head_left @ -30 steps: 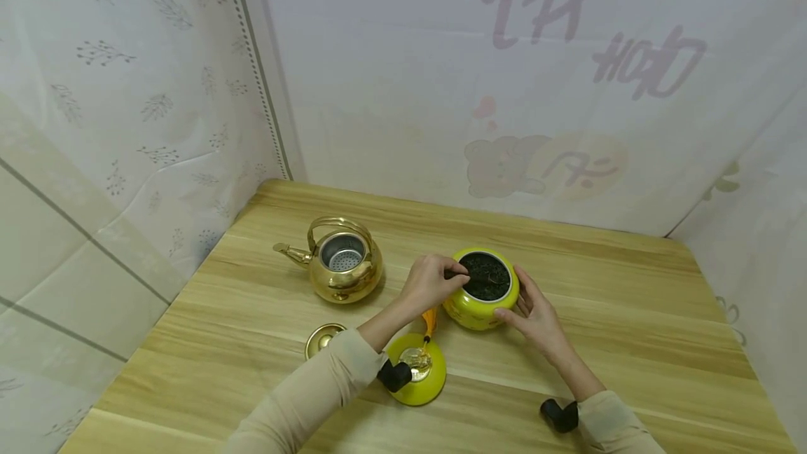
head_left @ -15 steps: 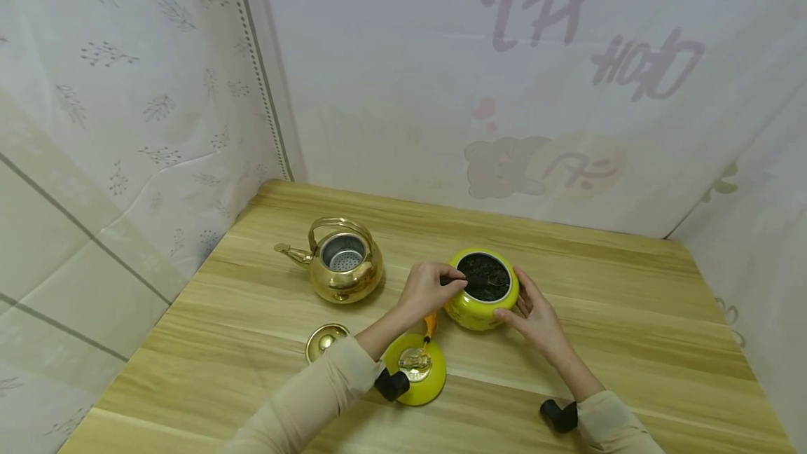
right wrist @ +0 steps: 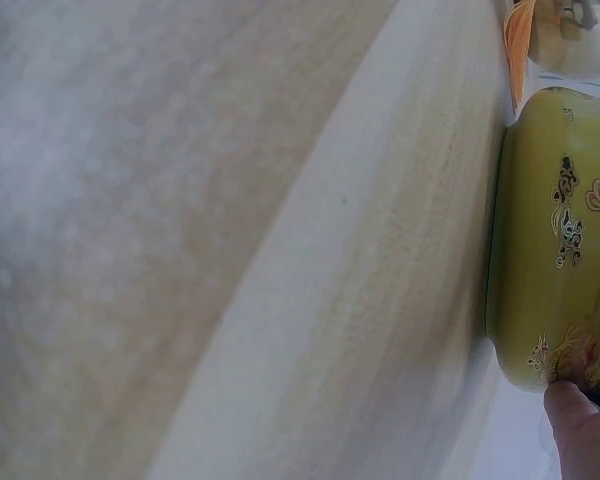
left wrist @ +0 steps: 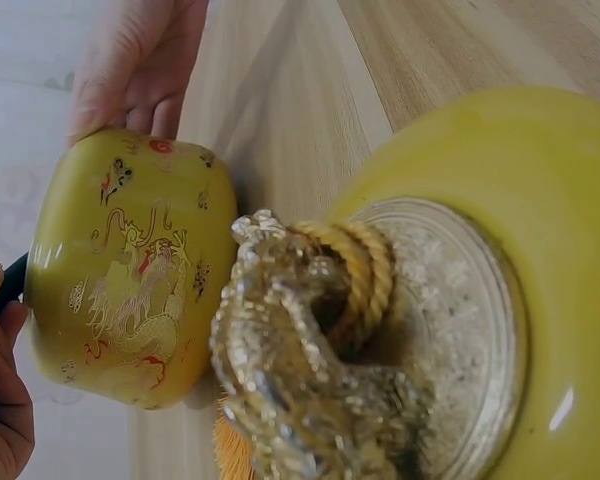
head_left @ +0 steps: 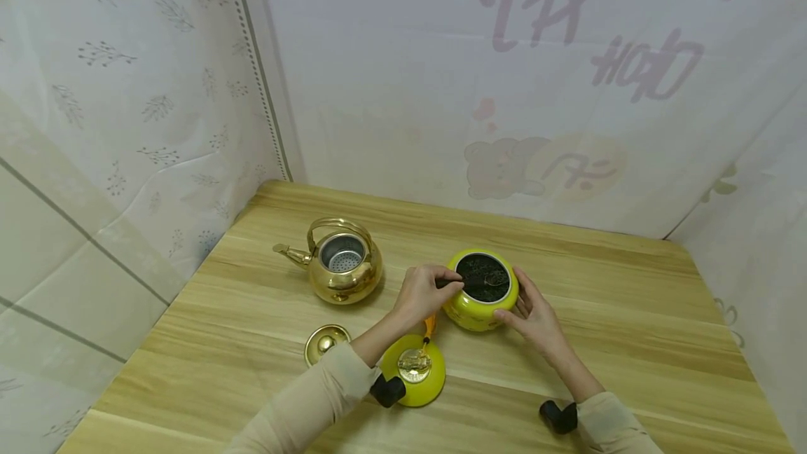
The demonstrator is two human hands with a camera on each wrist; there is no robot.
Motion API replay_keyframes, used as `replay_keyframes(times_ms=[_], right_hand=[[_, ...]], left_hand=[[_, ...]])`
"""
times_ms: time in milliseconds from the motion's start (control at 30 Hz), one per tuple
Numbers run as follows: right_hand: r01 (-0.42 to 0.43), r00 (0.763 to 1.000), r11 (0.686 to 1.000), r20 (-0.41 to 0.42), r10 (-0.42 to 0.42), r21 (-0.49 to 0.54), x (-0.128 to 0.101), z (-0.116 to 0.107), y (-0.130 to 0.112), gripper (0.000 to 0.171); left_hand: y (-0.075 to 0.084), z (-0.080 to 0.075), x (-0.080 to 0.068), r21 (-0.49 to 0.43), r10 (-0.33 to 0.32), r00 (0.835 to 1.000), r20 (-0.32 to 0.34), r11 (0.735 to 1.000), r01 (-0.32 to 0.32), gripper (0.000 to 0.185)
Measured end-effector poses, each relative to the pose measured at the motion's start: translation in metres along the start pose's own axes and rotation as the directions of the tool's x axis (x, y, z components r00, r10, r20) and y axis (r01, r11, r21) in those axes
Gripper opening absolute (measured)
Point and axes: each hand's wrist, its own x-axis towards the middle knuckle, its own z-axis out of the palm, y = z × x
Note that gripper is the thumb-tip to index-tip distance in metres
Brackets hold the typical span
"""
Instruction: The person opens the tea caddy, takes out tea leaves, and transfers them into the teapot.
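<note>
A yellow tea jar (head_left: 473, 314) with a white rim and a dragon pattern stands uncovered, full of dark tea leaves (head_left: 494, 275). My left hand (head_left: 422, 293) pinches a slim black scoop (left wrist: 13, 282) at the jar's left rim; its far end blends into the dark leaves. With thumb and fingers round the right side, my right hand (head_left: 536, 317) holds the jar. The yellow jar lid (head_left: 429, 391), with a gold figure knob and orange tassel (head_left: 430, 324), lies below my left wrist.
A gold teapot (head_left: 343, 286) with a strainer in its open mouth stands to the left, spout pointing left. Its small gold lid (head_left: 326, 342) lies in front, partly behind my left sleeve. Patterned cloth walls border the wooden table (head_left: 630, 321).
My left hand has shifted slightly left and down with the scoop, toward the jar's near-left rim. The right hand and jar stay in place.
</note>
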Motion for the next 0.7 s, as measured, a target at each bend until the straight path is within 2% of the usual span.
replay_keyframes(times_ms=[267, 700], right_hand=[[-0.008, 1.000, 1.000, 0.003, 0.008, -0.011, 0.0008, 0.0005, 0.0003, 0.090], [-0.008, 1.000, 1.000, 0.007, 0.008, -0.012, -0.0001, 0.0003, -0.0016, 0.090]], left_hand=[[-0.0013, -0.0039, -0.0028, 0.003, 0.000, 1.000, -0.022, 1.000, 0.000, 0.014], [-0.0043, -0.0090, -0.0100, 0.009, 0.041, 0.997, -0.063, 0.999, -0.040, 0.013]])
